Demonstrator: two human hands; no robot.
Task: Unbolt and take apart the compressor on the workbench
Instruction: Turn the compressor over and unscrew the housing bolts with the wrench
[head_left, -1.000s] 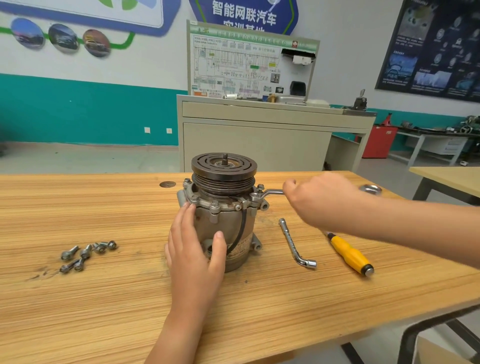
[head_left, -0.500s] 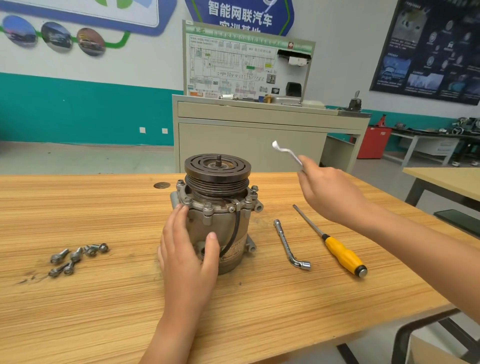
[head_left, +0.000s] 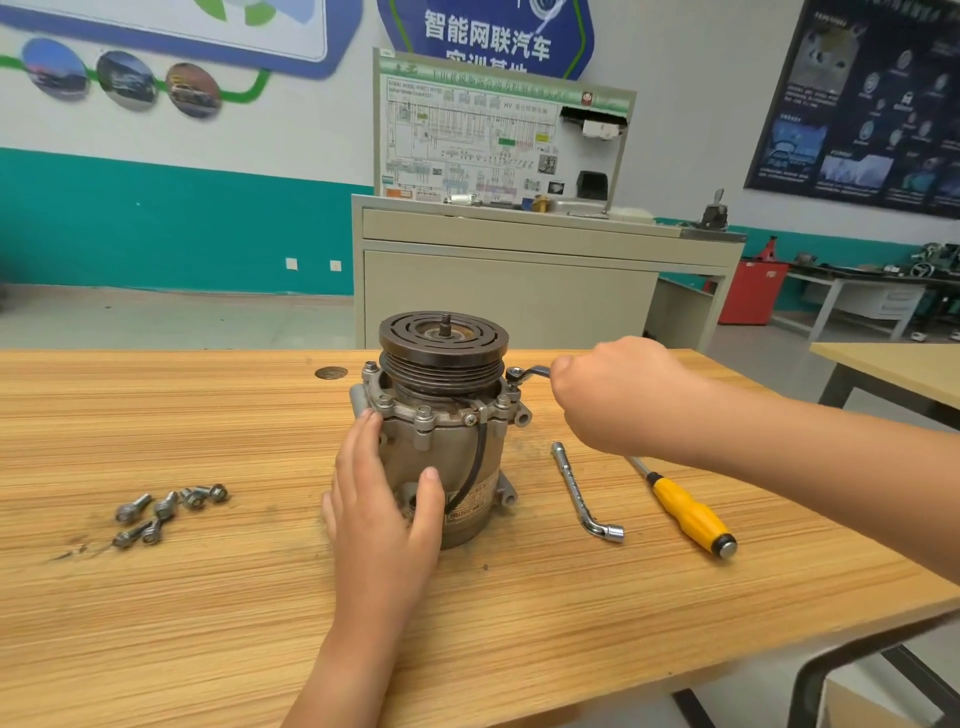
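Brightness: the scene is lit evenly and brightly.
Shadows: faint, soft ones are cast just beside the compressor (head_left: 441, 431).
Distortion: lines far from the compressor are bowed.
Focus: the background behind it is rendered slightly soft.

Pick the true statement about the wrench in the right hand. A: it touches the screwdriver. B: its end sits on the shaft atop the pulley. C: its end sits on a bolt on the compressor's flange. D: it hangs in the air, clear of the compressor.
C: the right hand grips the wrench, whose end sits over a bolt on the upper flange of the compressor.
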